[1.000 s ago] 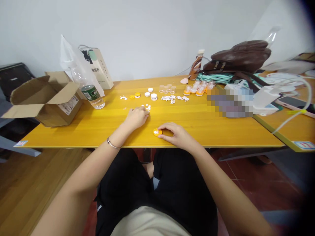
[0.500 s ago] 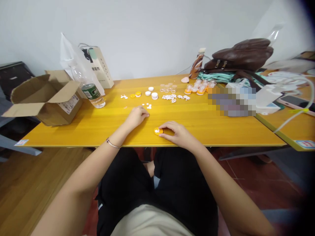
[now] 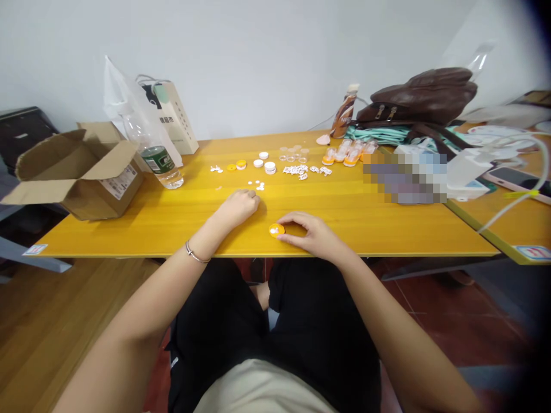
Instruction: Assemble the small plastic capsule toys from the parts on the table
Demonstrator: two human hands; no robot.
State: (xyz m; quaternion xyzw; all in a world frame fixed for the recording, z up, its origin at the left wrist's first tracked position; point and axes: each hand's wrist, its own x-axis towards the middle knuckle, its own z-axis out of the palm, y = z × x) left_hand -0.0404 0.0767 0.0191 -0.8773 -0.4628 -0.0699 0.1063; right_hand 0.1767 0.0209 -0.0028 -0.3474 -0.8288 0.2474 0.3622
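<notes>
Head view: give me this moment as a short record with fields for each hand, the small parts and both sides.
Left hand: fingers curled; whether it holds anything is hidden
Right hand: thumb and fingers on an orange round piece with white bits in it
Beyond left hand: small white discs
Farther back: white round pieces, clear cups, white cut-out parts
Left side: cardboard box, green-labelled bottle
Right side: brown bag

This is looking like a workroom or classroom: a yellow desk (image 3: 396, 232) is standing against a pale wall (image 3: 258, 69), a printed label (image 3: 35, 250) is marking its front left corner, a second labelled desk (image 3: 516, 229) is adjoining its right end, and red floor tiles (image 3: 426, 292) are showing below it.
</notes>
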